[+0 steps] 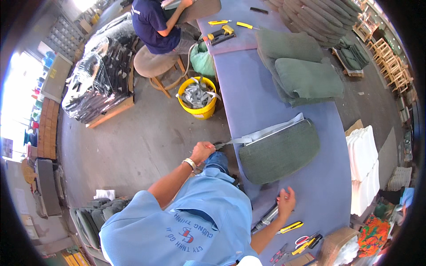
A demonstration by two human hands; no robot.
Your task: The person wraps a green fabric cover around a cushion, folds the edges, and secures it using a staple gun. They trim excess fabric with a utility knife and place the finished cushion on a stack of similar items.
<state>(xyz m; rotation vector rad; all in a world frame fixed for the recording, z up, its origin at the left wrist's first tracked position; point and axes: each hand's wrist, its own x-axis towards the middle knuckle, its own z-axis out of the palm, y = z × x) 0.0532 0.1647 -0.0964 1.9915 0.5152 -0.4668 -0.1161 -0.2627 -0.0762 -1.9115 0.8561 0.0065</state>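
Observation:
A dark green fabric cushion (280, 153) lies on the blue-topped table, close to its left edge. Along the cushion's far edge runs a pale grey strip (273, 129), partly loose, its end stretching off the table to the left. My left hand (203, 152) is closed around that loose end, beyond the table edge. Over the table, nearer than the cushion, my right hand (286, 203) has its fingers apart and slightly curled, with nothing in them. Beside it lies a black and silver cylindrical tool (267, 216), partly covered by my right forearm.
Near my right arm lie a yellow cutter (290, 227), scissors (306, 240) and pliers (279, 254). More green cushions (306, 75) are stacked farther up the table (242, 95). A yellow bucket of strips (200, 111) stands left of it, near a seated co-worker (153, 24).

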